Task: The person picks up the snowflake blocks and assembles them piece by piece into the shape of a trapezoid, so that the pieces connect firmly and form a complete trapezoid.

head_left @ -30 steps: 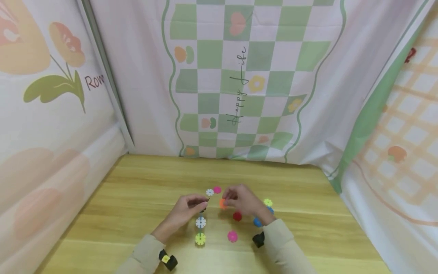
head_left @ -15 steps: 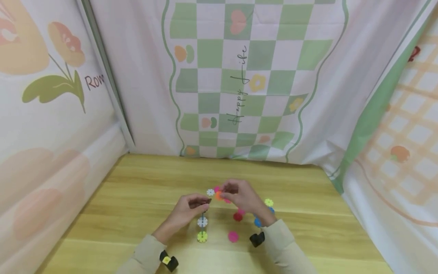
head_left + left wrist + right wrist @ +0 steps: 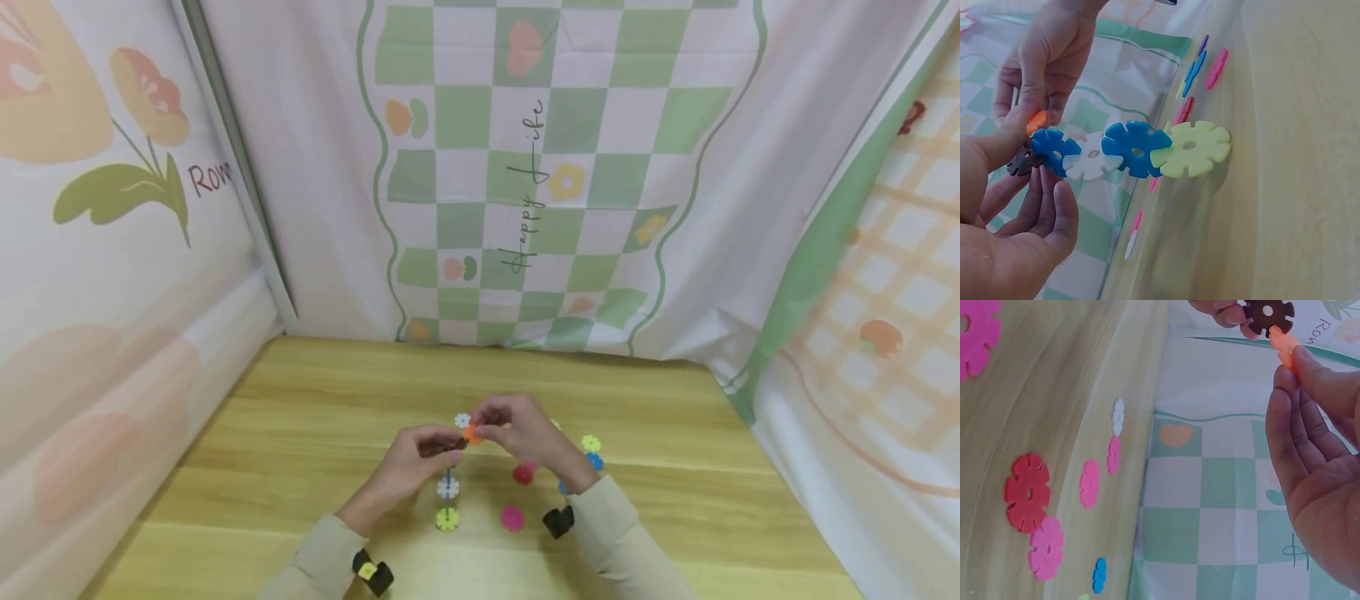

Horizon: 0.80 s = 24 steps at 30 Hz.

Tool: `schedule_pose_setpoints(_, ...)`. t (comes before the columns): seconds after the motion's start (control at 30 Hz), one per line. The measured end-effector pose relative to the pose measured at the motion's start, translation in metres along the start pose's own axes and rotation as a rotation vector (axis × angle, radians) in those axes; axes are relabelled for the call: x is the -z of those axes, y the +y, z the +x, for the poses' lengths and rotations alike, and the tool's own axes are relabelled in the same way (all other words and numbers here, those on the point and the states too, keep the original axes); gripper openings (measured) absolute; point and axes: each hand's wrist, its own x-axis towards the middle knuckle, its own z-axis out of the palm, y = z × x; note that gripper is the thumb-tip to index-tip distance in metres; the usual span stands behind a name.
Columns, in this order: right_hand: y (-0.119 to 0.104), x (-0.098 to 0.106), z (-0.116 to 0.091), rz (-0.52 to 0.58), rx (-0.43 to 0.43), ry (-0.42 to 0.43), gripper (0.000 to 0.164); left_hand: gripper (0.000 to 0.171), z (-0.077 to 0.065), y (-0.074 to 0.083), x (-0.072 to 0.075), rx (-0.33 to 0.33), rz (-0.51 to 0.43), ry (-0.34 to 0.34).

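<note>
My left hand [image 3: 416,467] holds a chain of flower-shaped interlocking discs by its dark end. From the dark disc [image 3: 1280,324], a small blue disc [image 3: 1052,164], a white disc [image 3: 1079,165], another blue disc [image 3: 1125,159] and a yellow-green disc [image 3: 1207,147] follow, slotted together. Between thumb and fingertips, my right hand [image 3: 521,433] pinches an orange disc [image 3: 1285,345]. In the right wrist view its edge meets the rim of the dark disc; how deep the slots engage, I cannot tell. Both hands are raised above the table.
Loose discs lie on the wooden table [image 3: 337,375]: red [image 3: 522,474], pink [image 3: 512,518], white [image 3: 461,420], blue [image 3: 595,462] and yellow-green [image 3: 591,442]. Printed cloth [image 3: 517,175] stands behind the table and at both sides.
The right hand has moved left with the orange disc, from a gap away to the dark disc at the left fingertips. My left hand has shifted only slightly to the right.
</note>
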Motion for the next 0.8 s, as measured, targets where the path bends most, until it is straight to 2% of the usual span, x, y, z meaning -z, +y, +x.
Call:
schedule_pose_setpoints(0.17, -0.004, -0.001, 0.002, -0.045, -0.006, 0.013, 0.008, 0.031, 0.001, 0.003, -0.003, -0.019, 0.018, 0.027)
schedule_pose_setpoints(0.37, -0.009, -0.003, 0.004, -0.093, -0.056, 0.035, 0.009, 0.026, 0.0, 0.006, -0.007, -0.043, 0.033, 0.06)
schedule_pose_setpoints(0.8, -0.013, -0.003, 0.003, -0.068, -0.153, -0.014, 0.016, 0.024, -0.003, 0.002, -0.011, -0.042, 0.088, 0.048)
